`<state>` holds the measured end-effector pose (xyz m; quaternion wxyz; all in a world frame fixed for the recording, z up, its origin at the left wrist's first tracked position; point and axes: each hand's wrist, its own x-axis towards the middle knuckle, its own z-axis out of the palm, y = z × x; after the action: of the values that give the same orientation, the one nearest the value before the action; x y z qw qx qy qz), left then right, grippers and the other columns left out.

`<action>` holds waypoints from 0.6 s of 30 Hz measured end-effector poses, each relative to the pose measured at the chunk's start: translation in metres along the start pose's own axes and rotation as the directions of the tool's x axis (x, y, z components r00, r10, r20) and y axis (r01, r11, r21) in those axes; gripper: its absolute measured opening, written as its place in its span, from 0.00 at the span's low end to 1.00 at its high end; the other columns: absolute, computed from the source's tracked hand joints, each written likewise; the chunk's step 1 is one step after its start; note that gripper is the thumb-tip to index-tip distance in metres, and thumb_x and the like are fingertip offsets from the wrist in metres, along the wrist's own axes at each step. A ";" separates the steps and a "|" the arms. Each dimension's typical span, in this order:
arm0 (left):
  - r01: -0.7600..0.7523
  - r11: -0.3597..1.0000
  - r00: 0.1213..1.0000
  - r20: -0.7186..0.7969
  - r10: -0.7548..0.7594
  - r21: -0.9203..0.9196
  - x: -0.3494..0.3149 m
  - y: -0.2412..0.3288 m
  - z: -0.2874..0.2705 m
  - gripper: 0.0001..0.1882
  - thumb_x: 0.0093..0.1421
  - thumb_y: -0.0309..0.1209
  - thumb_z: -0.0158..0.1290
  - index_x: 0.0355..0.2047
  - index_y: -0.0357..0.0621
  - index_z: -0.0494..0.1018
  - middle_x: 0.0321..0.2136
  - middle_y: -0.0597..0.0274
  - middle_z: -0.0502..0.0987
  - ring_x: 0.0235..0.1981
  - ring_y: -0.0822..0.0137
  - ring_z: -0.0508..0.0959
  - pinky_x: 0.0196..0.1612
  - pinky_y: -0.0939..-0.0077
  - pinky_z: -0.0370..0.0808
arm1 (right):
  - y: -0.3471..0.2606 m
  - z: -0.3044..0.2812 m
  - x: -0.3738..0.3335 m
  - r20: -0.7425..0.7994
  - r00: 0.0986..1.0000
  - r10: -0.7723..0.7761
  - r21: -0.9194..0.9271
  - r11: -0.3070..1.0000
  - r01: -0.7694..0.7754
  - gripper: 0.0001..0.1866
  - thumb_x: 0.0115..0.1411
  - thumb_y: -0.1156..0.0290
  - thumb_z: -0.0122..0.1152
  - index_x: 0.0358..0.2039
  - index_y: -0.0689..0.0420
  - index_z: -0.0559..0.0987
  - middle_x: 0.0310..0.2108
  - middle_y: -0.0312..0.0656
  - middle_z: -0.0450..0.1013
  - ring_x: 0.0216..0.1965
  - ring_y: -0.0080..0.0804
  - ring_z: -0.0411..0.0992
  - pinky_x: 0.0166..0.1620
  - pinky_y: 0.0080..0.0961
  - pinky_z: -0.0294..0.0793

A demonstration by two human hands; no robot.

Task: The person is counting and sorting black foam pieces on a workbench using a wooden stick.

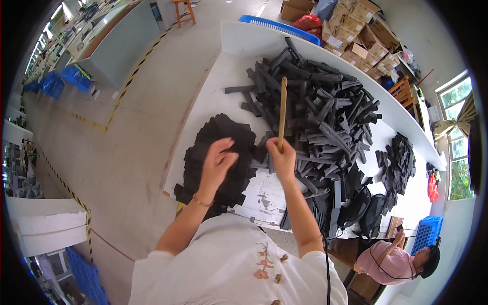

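My right hand [283, 161] is closed around the lower end of a long, pale wooden stick [283, 109]. The stick points away from me, and its far tip looks notched. Beside that hand is a dark fabric piece [270, 158]; whether the fingers touch it I cannot tell. My left hand [217, 165] is over a spread pile of flat black fabric pieces [216, 133], its fingers apart and slightly blurred, with nothing seen in them. A large heap of narrow black fabric tubes [325, 114] lies beyond and to the right of the stick.
A raised board [330, 55] edges the white table [223, 71]. Black pouches [373, 211] and another dark pile [398, 165] lie to the right, near a seated co-worker [389, 262]. Past the board are a blue basket [279, 28] and stacked cartons [356, 30]. A cable [328, 269] hangs beside me.
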<state>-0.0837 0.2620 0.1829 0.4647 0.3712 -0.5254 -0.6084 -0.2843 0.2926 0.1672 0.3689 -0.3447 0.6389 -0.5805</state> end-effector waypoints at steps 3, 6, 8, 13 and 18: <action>0.118 0.989 0.965 0.243 -0.093 -0.087 0.013 -0.006 0.038 0.17 0.61 0.31 0.55 0.48 0.37 0.67 0.41 0.60 0.73 0.43 0.72 0.73 0.47 0.79 0.70 | -0.019 0.009 -0.040 0.053 0.998 -0.033 0.106 0.994 0.028 0.03 0.60 0.75 0.59 0.31 0.60 0.76 0.20 0.27 0.65 0.23 0.12 0.61 0.26 0.13 0.60; 0.455 0.881 0.802 0.488 -0.345 -0.125 0.000 -0.010 0.058 0.12 0.65 0.35 0.49 0.36 0.36 0.70 0.22 0.67 0.70 0.24 0.75 0.73 0.29 0.81 0.73 | -0.027 -0.003 -0.045 0.000 0.998 -0.068 0.155 0.986 0.067 0.02 0.61 0.77 0.55 0.31 0.59 0.72 0.20 0.28 0.64 0.21 0.13 0.61 0.24 0.12 0.59; 0.348 0.937 0.781 0.552 -0.293 0.005 -0.025 -0.015 0.070 0.15 0.68 0.37 0.42 0.30 0.38 0.68 0.16 0.68 0.65 0.16 0.76 0.69 0.21 0.81 0.69 | -0.023 -0.025 -0.032 -0.221 0.926 -0.307 -0.025 0.951 0.309 0.03 0.65 0.74 0.51 0.33 0.56 0.71 0.19 0.26 0.63 0.17 0.10 0.57 0.19 0.10 0.54; 0.254 0.893 0.531 0.717 -0.451 0.372 -0.101 -0.051 0.060 0.17 0.68 0.36 0.38 0.26 0.39 0.68 0.19 0.63 0.71 0.21 0.73 0.71 0.27 0.77 0.69 | -0.093 -0.093 -0.003 -0.443 0.882 -0.160 0.328 0.887 0.326 0.04 0.64 0.71 0.53 0.33 0.57 0.70 0.19 0.28 0.61 0.19 0.12 0.57 0.21 0.11 0.56; -0.111 0.993 0.985 0.127 0.115 -0.037 -0.038 0.017 0.083 0.06 0.63 0.29 0.51 0.34 0.38 0.71 0.27 0.67 0.74 0.29 0.77 0.73 0.32 0.82 0.72 | -0.084 -0.078 -0.054 -0.134 0.926 -0.352 -0.255 0.915 0.311 0.05 0.61 0.72 0.57 0.29 0.59 0.74 0.21 0.24 0.63 0.23 0.12 0.57 0.27 0.12 0.57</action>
<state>-0.1478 0.3226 0.2127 0.4690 0.2939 -0.5654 -0.6115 -0.3244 0.3703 0.2593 0.1643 -0.4358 0.6636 -0.5855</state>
